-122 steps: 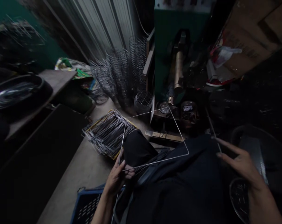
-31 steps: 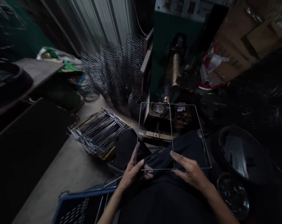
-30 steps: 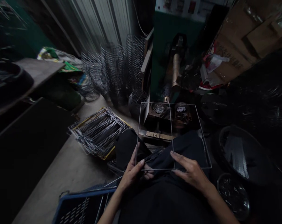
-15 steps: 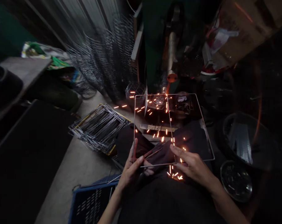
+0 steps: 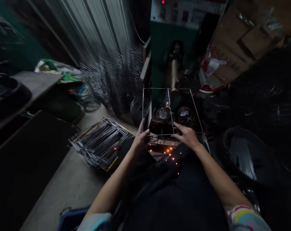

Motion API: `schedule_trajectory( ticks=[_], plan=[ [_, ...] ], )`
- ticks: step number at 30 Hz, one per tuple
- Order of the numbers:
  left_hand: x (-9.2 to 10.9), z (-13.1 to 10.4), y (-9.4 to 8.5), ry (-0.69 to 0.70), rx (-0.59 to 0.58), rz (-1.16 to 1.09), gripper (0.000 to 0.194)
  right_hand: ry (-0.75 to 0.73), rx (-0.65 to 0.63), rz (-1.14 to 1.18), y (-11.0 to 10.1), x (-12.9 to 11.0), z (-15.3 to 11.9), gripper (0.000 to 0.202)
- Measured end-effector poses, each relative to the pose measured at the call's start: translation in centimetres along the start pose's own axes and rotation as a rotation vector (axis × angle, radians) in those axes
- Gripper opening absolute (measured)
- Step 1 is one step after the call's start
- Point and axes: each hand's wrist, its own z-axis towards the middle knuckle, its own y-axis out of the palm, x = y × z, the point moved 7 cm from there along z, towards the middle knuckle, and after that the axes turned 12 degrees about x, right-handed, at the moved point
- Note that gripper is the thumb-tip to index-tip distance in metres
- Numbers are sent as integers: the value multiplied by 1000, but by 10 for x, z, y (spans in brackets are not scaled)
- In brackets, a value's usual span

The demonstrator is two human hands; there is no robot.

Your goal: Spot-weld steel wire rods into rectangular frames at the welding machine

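A thin wire frame (image 5: 195, 111), rectangular with one wire across its middle, is held up in front of a machine. My left hand (image 5: 142, 138) is closed on the frame's lower left corner. My right hand (image 5: 187, 136) pinches the frame near the bottom of the middle wire. The frame's top edge is by the machine's metal arm (image 5: 174, 72), with a lower metal tip (image 5: 168, 105) showing behind the wires. Small orange sparks (image 5: 170, 150) are scattered below the hands, over my dark-clothed lap.
A stack of wire frames (image 5: 101, 141) lies on the floor at left. Behind it stand bundles of wire mesh (image 5: 114, 75). A blue crate (image 5: 72, 218) is at the lower left, a black tub (image 5: 246, 157) at right, cardboard boxes (image 5: 232, 57) at upper right.
The view has shifted, showing more of the machine's top. Both hands and the wire frame are farther up and away from my body. The bright spray of sparks has shrunk to a few dots.
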Motion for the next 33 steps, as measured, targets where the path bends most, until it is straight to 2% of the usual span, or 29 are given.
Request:
schedule_trajectory(
  ticks=[2, 4, 8, 12, 18, 33],
  plan=[
    [14, 39, 2, 39, -12, -19, 103, 9, 31, -84, -4, 14, 41, 71],
    [28, 69, 4, 61, -8, -33, 104, 3, 51, -141, -8, 25, 74, 66],
    [47, 99, 8, 64, 16, -27, 104, -64, 79, -126, -9, 40, 111, 58],
    [57, 108, 12, 88, 28, -9, 104, -63, 130, -106, -2, 54, 124, 54],
    [58, 111, 15, 98, 30, -55, 104, -94, 199, -64, 0, 58, 131, 48],
    [52, 124, 13, 94, 10, -29, 100, -68, 155, -116, -3, 57, 136, 43]
  ],
)
